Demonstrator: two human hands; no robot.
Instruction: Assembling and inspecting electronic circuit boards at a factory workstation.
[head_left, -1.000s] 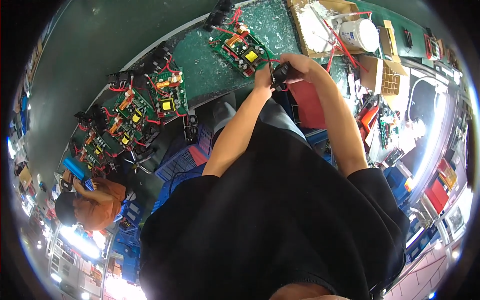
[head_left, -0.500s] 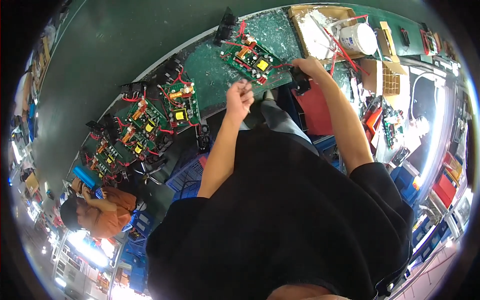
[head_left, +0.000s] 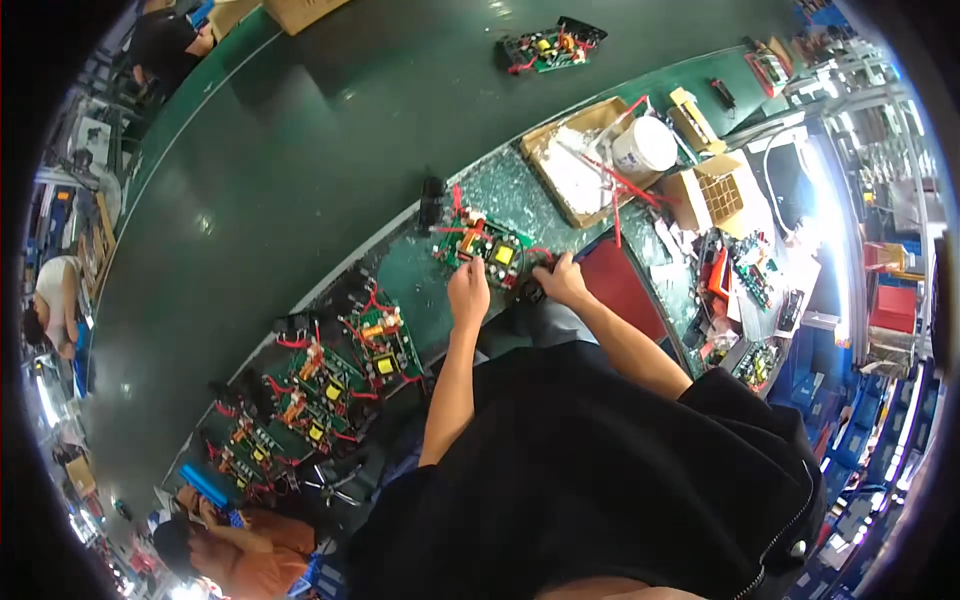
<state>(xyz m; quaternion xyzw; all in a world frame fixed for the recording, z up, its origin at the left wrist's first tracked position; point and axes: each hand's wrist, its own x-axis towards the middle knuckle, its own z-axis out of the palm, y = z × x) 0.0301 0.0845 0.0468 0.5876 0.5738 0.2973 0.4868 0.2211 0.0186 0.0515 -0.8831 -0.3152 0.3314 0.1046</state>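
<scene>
A green circuit board [head_left: 482, 245] with a yellow transformer and red wires lies on the scuffed green bench in front of me. Closed at the board's near left edge is my left hand [head_left: 468, 292]; what its fingers pinch is too small to make out. Just off the board's right end, my right hand [head_left: 566, 282] grips a small black fan [head_left: 530, 291], largely covered by the fingers. A red wire runs from the board toward this fan. At the board's far left end stands a black panel [head_left: 432, 204], joined by red wires.
Several similar boards [head_left: 385, 365] line the bench to the left, toward a person in orange [head_left: 265, 560]. At right are a cardboard tray [head_left: 577, 215] of white material, a white bucket [head_left: 645, 145], a divided carton [head_left: 715, 198] and a red panel [head_left: 620, 285]. Another board [head_left: 550, 48] lies farther off.
The whole view has shifted, bringing in more of the far area. My left hand has come up to the board's near edge. My right hand has brought the fan closer to the board.
</scene>
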